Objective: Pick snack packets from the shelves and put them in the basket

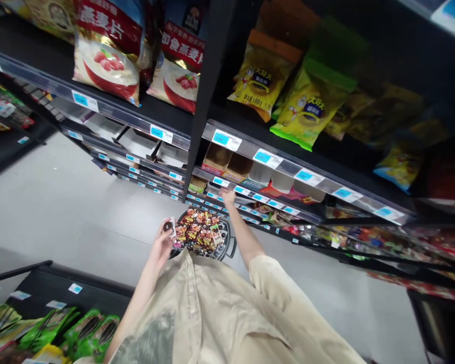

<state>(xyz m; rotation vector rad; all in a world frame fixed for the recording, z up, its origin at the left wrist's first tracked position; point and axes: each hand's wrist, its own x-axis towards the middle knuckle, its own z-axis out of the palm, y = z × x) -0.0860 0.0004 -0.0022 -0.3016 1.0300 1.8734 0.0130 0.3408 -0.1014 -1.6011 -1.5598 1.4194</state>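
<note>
My left hand is closed around a small white packet with a dark round picture on it, held up beside the basket. My right hand reaches out to the edge of a lower shelf, just below a row of open cardboard boxes. Its fingers are too small and partly hidden to make out. Between my arms, in front of my body, is a round black basket heaped with small brown and red snack packets.
Black shelving with price tags rises ahead. It carries oatmeal bags on the left and yellow snack bags on the right. Behind my left arm stands a low display with green bags. Grey floor lies between.
</note>
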